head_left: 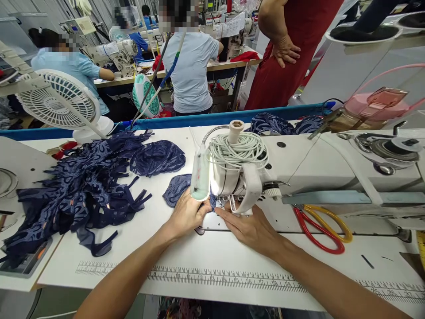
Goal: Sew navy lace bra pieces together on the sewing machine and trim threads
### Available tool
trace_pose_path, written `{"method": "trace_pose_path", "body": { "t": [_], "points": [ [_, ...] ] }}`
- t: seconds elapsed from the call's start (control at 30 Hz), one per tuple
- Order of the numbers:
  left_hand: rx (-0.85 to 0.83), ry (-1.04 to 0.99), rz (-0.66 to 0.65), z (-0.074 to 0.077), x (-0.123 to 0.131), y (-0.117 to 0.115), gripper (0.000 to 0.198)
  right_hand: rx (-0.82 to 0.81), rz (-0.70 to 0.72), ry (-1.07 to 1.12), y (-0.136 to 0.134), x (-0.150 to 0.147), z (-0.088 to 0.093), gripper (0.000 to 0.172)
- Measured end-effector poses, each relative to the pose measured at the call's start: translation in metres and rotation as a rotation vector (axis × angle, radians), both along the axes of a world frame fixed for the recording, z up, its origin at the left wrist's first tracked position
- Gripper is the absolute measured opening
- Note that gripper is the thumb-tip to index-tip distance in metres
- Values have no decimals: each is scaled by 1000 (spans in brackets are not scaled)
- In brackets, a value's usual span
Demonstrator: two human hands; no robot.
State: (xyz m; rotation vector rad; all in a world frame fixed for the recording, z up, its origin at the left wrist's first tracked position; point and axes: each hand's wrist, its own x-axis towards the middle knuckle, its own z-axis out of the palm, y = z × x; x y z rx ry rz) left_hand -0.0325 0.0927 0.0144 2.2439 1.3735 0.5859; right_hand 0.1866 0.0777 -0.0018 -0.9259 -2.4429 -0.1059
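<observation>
My left hand (187, 215) presses a navy patterned fabric piece (176, 188) down on the white table, fingers curled onto the cloth by the needle. My right hand (249, 226) lies flat on the machine bed, fingertips stretched toward the presser foot (222, 204). The white sewing machine (332, 170) stands to the right, its head above both hands. A small lamp (200, 175) glows over the needle area. Part of the fabric is hidden under the machine head.
A heap of navy lace pieces (79, 186) covers the table's left. Red and yellow scissors (320, 226) lie under the machine arm. A white desk fan (59, 104) stands back left. Other people sit at machines behind; a person in red (285, 53) stands nearby.
</observation>
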Motion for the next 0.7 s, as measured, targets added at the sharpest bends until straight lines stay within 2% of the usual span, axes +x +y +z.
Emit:
{"method": "trace_pose_path", "body": {
  "t": [0.13,0.27,0.43,0.57,0.7],
  "points": [
    [215,105,-2,1,-1,-6,12,42,-13,-81,-2,-3,-2,29],
    [387,208,-114,1,-3,-16,17,48,-17,-108,-4,-5,-3,27],
    [399,135,-74,-5,-8,-21,8,37,-5,-91,-3,-3,-3,28],
    [486,111,-131,-7,-14,-20,20,-1,-12,-71,-2,-2,-5,29],
    [455,122,-151,-11,-16,-19,26,-17,-18,-106,-2,-2,-6,41]
  ]
}}
